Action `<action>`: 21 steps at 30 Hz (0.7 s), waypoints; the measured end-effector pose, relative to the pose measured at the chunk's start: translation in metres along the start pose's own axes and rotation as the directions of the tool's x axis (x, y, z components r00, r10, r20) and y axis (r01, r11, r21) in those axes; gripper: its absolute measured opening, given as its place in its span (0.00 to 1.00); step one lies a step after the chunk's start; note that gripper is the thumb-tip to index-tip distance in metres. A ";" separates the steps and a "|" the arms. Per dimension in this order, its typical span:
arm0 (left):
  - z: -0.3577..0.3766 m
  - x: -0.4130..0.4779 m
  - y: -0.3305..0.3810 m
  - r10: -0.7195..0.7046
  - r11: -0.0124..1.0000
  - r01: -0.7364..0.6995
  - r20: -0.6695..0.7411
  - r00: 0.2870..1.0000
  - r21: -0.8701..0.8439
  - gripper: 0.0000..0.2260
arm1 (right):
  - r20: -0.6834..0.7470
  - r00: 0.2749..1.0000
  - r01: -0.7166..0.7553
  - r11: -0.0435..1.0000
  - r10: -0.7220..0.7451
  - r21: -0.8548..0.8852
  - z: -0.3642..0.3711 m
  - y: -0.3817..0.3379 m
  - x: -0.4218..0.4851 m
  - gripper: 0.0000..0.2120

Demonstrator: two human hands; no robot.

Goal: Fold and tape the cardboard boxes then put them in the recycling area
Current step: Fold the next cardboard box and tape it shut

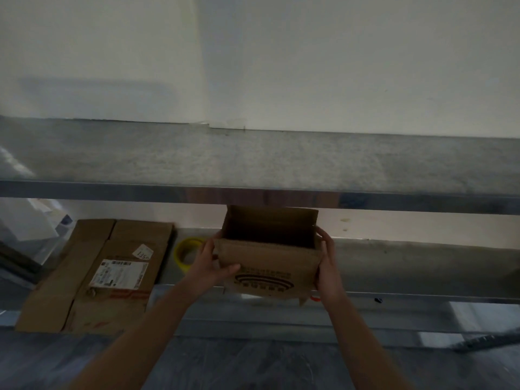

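- White wall (281, 66) fills the top half, no markings.
- Grey worktop (253, 159) with a steel front edge runs full width below the wall.
- Lower shelf (408, 263) under the worktop, same steel edging; floor (253, 367) is dark and blurred.
- Flattened cardboard (70, 285) lies on the left of the lower shelf, overhanging its front edge. Red printed stripes on it, text unreadable.
- Open cardboard box (267, 266) is held upright at the front of the lower shelf, just under the worktop edge, right of the flat stack. Top flaps are up, inside is dark. The front face has a dark arched logo with a row of characters, too blurred to read. Can't tell if the base touches the shelf.
- Left hand (209, 266) grips the box's left wall, thumb across the front face, fingers curled round the side.
- Right hand (327, 266) grips the right wall, fingers wrapped over the edge.
- White shipping label (119, 274) on the flat cardboard: barcode visible, print illegible.
- Yellow tape roll (185, 253) on the shelf between the flat cardboard and the box, partly behind the left hand.
- Small white tag (143, 252) above the label, handwriting looks like "135".
- Orange-red item (315, 298) peeks out below the box's right corner, unidentifiable.
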State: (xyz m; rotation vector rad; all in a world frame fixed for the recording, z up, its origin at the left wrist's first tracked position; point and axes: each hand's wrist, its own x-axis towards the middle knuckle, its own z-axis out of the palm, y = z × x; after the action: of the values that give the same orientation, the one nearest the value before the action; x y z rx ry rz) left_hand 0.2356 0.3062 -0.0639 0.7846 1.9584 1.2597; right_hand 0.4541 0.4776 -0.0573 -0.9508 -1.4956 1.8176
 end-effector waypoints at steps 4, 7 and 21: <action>0.002 -0.002 0.001 0.099 0.994 -0.096 0.046 0.994 -0.057 0.44 | -0.102 0.990 0.065 0.965 -0.093 -0.254 0.001 0.003 0.003 0.18; 0.007 -0.005 0.006 0.199 0.980 -0.199 0.002 0.980 0.019 0.42 | 0.061 0.998 0.007 0.988 0.002 -0.157 -0.007 0.003 0.001 0.17; 0.004 0.004 0.010 0.283 0.957 -0.278 -0.064 0.957 0.078 0.33 | 0.325 0.945 0.121 0.966 -0.041 -0.229 -0.026 -0.007 -0.005 0.44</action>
State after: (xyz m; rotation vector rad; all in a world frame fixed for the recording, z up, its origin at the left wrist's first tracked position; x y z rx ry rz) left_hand 0.2372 0.3147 -0.0569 1.0964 2.0096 1.4079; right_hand 0.4782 0.4896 -0.0529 -0.7139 -1.9673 1.8170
